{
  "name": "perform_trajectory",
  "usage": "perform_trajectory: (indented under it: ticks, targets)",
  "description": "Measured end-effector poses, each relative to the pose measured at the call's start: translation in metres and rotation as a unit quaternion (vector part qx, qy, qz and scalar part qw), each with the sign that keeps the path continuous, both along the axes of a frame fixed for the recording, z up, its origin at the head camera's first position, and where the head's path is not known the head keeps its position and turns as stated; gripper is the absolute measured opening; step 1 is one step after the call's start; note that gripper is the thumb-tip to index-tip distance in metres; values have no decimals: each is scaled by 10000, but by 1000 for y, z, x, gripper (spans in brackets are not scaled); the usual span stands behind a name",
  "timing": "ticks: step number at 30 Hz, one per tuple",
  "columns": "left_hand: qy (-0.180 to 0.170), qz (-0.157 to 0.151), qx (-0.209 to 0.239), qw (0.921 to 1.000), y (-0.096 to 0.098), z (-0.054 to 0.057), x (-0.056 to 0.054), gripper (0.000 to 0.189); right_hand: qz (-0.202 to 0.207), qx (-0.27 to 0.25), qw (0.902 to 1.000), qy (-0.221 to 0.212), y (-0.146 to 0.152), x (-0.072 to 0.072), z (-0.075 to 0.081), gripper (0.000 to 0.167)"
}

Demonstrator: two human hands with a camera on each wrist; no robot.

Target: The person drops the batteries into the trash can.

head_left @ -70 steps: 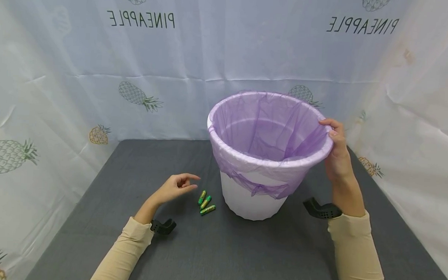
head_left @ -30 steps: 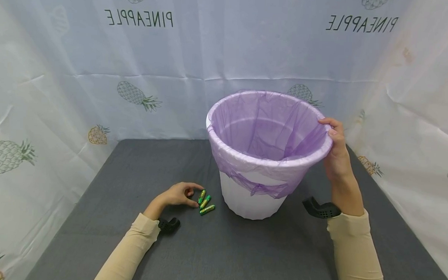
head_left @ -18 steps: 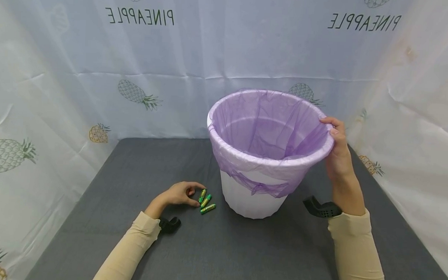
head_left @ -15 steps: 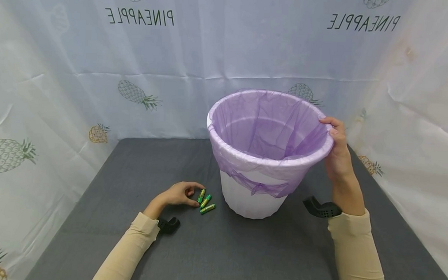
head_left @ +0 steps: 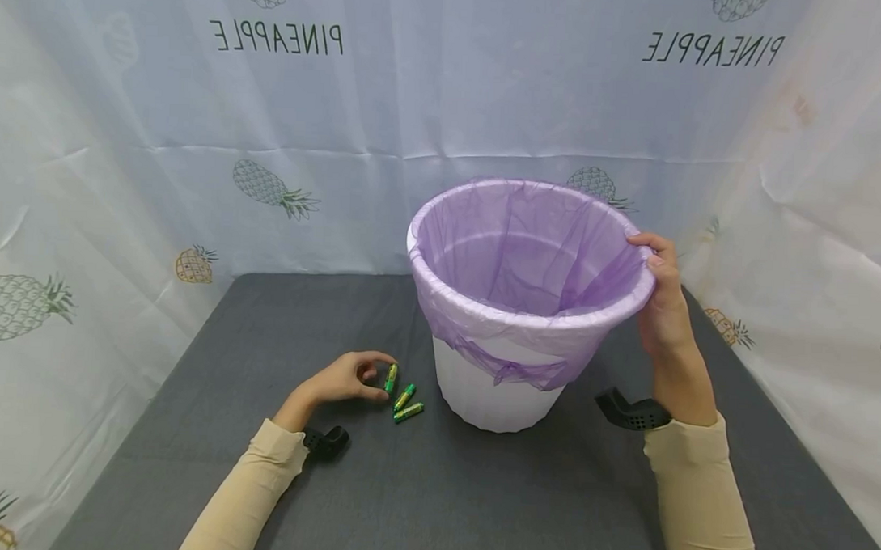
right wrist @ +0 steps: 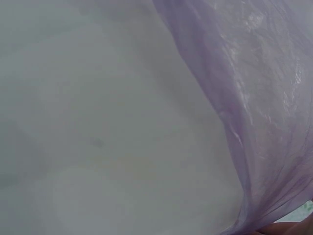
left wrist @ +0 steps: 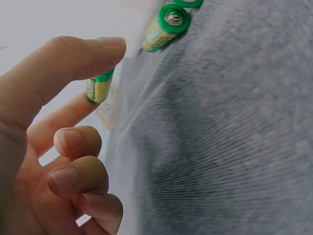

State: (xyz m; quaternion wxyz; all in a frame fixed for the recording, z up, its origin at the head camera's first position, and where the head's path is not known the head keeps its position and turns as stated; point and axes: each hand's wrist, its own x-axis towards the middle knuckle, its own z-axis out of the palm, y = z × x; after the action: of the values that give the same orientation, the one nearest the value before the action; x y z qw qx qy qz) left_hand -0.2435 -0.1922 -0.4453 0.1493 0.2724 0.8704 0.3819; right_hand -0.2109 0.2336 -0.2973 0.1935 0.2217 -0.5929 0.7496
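3 batteries are before me; my left hand (head_left: 344, 378) pinches the 1st battery (head_left: 391, 378) between thumb and index finger, the gap no wider than the battery's length, its other 3 fingers curled toward the palm; the 2nd battery (head_left: 404, 397) and 3rd battery (head_left: 409, 412) lie on the bench (head_left: 491, 495) just beside it, near the bin (head_left: 490, 402); my right hand (head_left: 663, 295) grips the bin's rim at the right, over the purple bag (head_left: 513, 269).

It is a curtained-off tabletop nook, with pineapple-print curtains (head_left: 370, 216) round a grey-covered table (head_left: 476, 503).
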Motion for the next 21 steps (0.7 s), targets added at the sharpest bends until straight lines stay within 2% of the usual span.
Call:
perform_trajectory:
  ticks: [4, 21]
  targets:
    - [12, 139, 104, 9998, -2, 6, 0, 55, 49, 12, 10000, 9, 0, 0, 0, 21]
    - [380, 345, 347, 9981, -8, 37, 1, 55, 64, -38, 10000, -7, 0, 0, 1, 21]
